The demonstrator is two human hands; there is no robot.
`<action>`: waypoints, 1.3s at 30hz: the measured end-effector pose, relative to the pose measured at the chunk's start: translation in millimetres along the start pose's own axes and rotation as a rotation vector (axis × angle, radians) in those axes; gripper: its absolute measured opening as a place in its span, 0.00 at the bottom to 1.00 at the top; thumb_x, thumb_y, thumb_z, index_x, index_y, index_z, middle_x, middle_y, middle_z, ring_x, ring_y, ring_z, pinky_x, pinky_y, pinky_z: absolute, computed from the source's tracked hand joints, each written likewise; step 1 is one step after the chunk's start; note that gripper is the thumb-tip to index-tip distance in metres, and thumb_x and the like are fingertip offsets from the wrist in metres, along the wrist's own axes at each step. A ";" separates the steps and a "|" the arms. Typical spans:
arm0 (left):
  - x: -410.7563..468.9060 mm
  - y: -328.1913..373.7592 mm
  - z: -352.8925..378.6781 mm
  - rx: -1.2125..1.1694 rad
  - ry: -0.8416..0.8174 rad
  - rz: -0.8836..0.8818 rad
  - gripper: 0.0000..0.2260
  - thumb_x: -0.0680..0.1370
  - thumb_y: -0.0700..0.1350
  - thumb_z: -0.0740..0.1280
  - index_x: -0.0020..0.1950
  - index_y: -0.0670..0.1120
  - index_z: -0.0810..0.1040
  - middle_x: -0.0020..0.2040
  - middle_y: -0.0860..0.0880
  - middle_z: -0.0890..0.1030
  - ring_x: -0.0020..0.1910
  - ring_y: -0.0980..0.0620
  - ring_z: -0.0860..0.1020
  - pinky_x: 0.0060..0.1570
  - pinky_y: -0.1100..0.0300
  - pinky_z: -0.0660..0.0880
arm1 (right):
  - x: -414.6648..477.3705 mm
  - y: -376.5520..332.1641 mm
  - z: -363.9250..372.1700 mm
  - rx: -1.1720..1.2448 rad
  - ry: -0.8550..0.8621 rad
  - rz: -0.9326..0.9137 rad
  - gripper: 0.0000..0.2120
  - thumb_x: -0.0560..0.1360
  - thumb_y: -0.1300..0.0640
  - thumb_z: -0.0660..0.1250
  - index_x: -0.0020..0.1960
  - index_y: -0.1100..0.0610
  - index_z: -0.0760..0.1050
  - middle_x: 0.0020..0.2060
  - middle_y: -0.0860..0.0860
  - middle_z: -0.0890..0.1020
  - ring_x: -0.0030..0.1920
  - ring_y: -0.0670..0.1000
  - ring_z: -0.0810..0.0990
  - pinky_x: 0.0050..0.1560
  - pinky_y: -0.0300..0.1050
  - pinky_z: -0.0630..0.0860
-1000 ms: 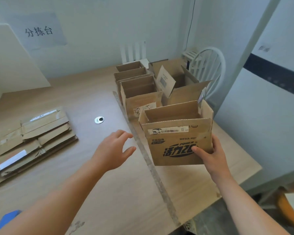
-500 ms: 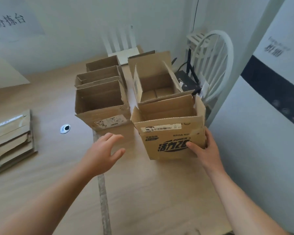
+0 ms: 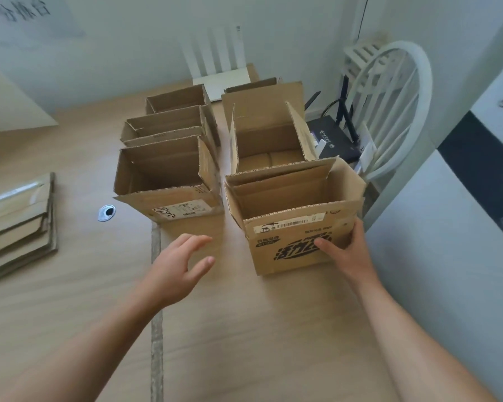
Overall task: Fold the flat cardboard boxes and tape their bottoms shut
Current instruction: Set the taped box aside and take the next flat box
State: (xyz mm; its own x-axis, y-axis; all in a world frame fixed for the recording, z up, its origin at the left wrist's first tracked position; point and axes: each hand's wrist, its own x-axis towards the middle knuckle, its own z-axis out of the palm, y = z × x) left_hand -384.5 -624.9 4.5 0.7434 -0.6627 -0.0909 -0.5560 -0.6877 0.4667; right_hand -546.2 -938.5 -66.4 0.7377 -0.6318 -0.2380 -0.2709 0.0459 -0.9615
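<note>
An upright folded cardboard box with black print [image 3: 291, 245] stands open-topped on the wooden table [image 3: 244, 329], at the front of the right row. My right hand [image 3: 347, 250] grips its right front corner, thumb across the printed face. My left hand [image 3: 177, 265] hovers with relaxed fingers just in front of the labelled box [image 3: 169, 184], holding nothing. Behind stand several more erected boxes, such as the one with raised flaps [image 3: 270, 140]. A stack of flat cardboard boxes [image 3: 18, 224] lies at the left.
A round metal grommet [image 3: 106, 212] sits in the tabletop left of the boxes. A seam [image 3: 156, 314] runs along the table toward me. A white chair [image 3: 389, 111] and a black router [image 3: 336, 139] are beyond the table's right edge, against a white wall.
The printed box has come down beside the labelled box at the front of the right row. My view has shifted closer; the left hand stays hovering in front of the labelled box.
</note>
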 end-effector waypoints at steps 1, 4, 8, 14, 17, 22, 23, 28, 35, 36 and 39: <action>0.4 0.6 0.3 -0.008 0.006 -0.006 0.30 0.74 0.67 0.55 0.68 0.52 0.76 0.57 0.61 0.73 0.55 0.65 0.71 0.53 0.63 0.67 | 2.8 0.9 0.4 -0.015 0.001 0.001 0.41 0.65 0.50 0.82 0.72 0.48 0.64 0.63 0.45 0.78 0.65 0.43 0.75 0.66 0.53 0.74; -1.2 3.6 0.9 -0.024 0.012 -0.020 0.30 0.74 0.67 0.55 0.67 0.51 0.76 0.56 0.60 0.74 0.56 0.63 0.72 0.54 0.62 0.68 | 10.4 7.7 4.5 -0.056 0.029 0.004 0.33 0.62 0.46 0.82 0.62 0.40 0.69 0.60 0.44 0.80 0.64 0.47 0.76 0.65 0.59 0.75; -5.8 3.8 0.3 -0.023 0.010 -0.034 0.30 0.73 0.67 0.55 0.67 0.51 0.76 0.56 0.59 0.74 0.56 0.61 0.73 0.54 0.62 0.68 | 15.4 15.2 11.8 -0.060 0.072 0.005 0.29 0.61 0.46 0.81 0.54 0.32 0.70 0.58 0.42 0.81 0.63 0.48 0.77 0.65 0.54 0.75; -13.1 1.8 -5.0 -0.013 0.007 -0.033 0.27 0.75 0.64 0.59 0.68 0.50 0.76 0.56 0.58 0.74 0.55 0.62 0.73 0.53 0.65 0.67 | 15.3 12.1 17.2 -0.109 0.118 0.051 0.26 0.63 0.46 0.80 0.55 0.34 0.71 0.60 0.45 0.80 0.64 0.50 0.76 0.64 0.53 0.74; -16.9 3.2 -9.1 -0.025 0.012 -0.024 0.26 0.75 0.62 0.60 0.68 0.50 0.76 0.56 0.58 0.74 0.55 0.60 0.73 0.54 0.63 0.67 | 6.0 12.0 14.4 -0.115 0.157 0.057 0.35 0.66 0.47 0.79 0.68 0.43 0.68 0.66 0.49 0.77 0.66 0.50 0.76 0.65 0.52 0.75; -29.0 2.0 -13.9 -0.052 0.022 -0.008 0.23 0.77 0.57 0.62 0.69 0.49 0.75 0.56 0.55 0.75 0.55 0.57 0.75 0.54 0.61 0.68 | -37.9 4.4 11.6 -0.317 0.329 0.075 0.17 0.77 0.48 0.71 0.62 0.56 0.75 0.56 0.54 0.79 0.56 0.55 0.77 0.54 0.46 0.70; -33.8 0.3 -14.9 -0.055 0.025 -0.004 0.21 0.78 0.56 0.64 0.69 0.49 0.75 0.56 0.55 0.75 0.54 0.57 0.75 0.54 0.60 0.70 | -50.4 1.6 14.6 -0.375 0.336 0.057 0.13 0.78 0.49 0.69 0.57 0.57 0.77 0.53 0.54 0.80 0.52 0.55 0.77 0.50 0.45 0.68; -71.1 -13.5 -31.3 -0.016 0.089 -0.030 0.16 0.80 0.50 0.67 0.67 0.50 0.75 0.54 0.55 0.76 0.52 0.55 0.77 0.55 0.54 0.75 | -111.3 -27.1 60.8 -0.718 0.065 -0.179 0.10 0.81 0.49 0.63 0.47 0.53 0.76 0.44 0.48 0.77 0.45 0.50 0.76 0.42 0.46 0.73; -172.0 -62.4 -87.4 0.143 0.183 -0.148 0.17 0.80 0.52 0.65 0.68 0.50 0.74 0.66 0.52 0.75 0.64 0.50 0.74 0.59 0.52 0.74 | -191.6 -79.8 188.7 -1.040 -0.196 -0.584 0.14 0.82 0.46 0.58 0.56 0.54 0.75 0.54 0.52 0.78 0.54 0.56 0.75 0.52 0.51 0.72; -191.4 -71.7 -95.6 0.172 0.187 -0.169 0.17 0.81 0.53 0.65 0.69 0.50 0.74 0.67 0.52 0.74 0.65 0.49 0.73 0.59 0.52 0.73 | -205.5 -85.8 208.0 -1.059 -0.223 -0.630 0.14 0.82 0.46 0.57 0.56 0.54 0.75 0.54 0.52 0.77 0.54 0.57 0.75 0.52 0.51 0.72; -248.7 -99.3 -116.0 0.250 0.206 -0.237 0.18 0.81 0.54 0.63 0.70 0.51 0.73 0.68 0.52 0.74 0.66 0.49 0.72 0.60 0.54 0.70 | -244.9 -99.9 263.7 -1.140 -0.286 -0.738 0.15 0.82 0.46 0.57 0.58 0.54 0.75 0.54 0.52 0.77 0.55 0.58 0.75 0.51 0.51 0.69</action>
State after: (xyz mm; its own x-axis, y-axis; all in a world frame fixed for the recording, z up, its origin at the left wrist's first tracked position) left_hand -471.0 -357.4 82.8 0.9070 -0.4207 0.0200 -0.4142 -0.8824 0.2231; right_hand -536.8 -584.4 51.7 0.9918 -0.0482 0.1180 -0.0151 -0.9636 -0.2668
